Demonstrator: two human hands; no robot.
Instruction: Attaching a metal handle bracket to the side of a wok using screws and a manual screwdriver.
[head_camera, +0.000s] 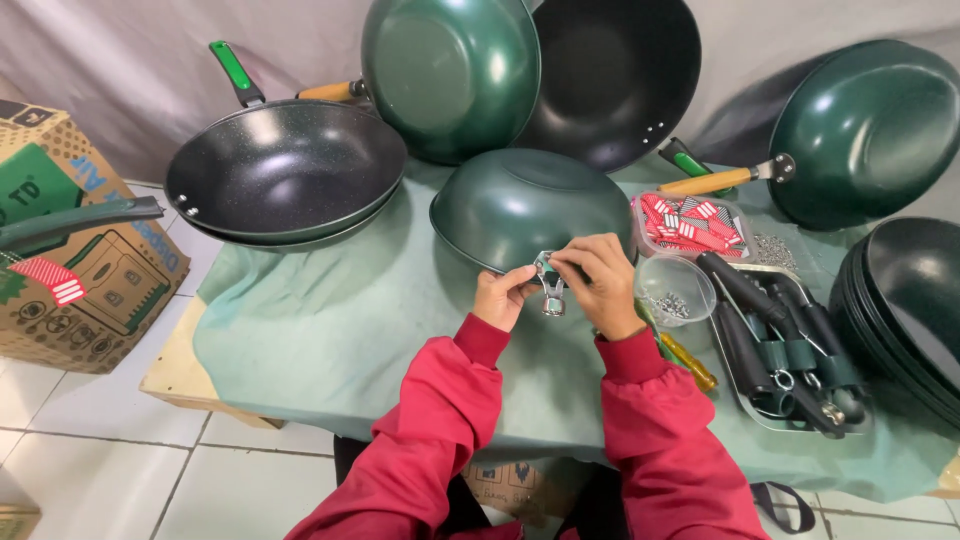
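A dark green wok (520, 205) lies upside down on the green cloth (320, 330) in front of me. Against its near rim I hold a small metal handle bracket (549, 285). My left hand (503, 295) pinches the bracket from the left. My right hand (598, 280) grips it from the right, fingers curled over its top. Both sleeves are red.
A black pan (285, 170) with a green handle sits at the left, and more woks lean at the back and right. A clear tub of red-white tags (690, 225), a small bowl of screws (675, 290), a yellow-handled screwdriver (685, 360), a tray of black handles (790, 360) and a cardboard box (80, 250) are around.
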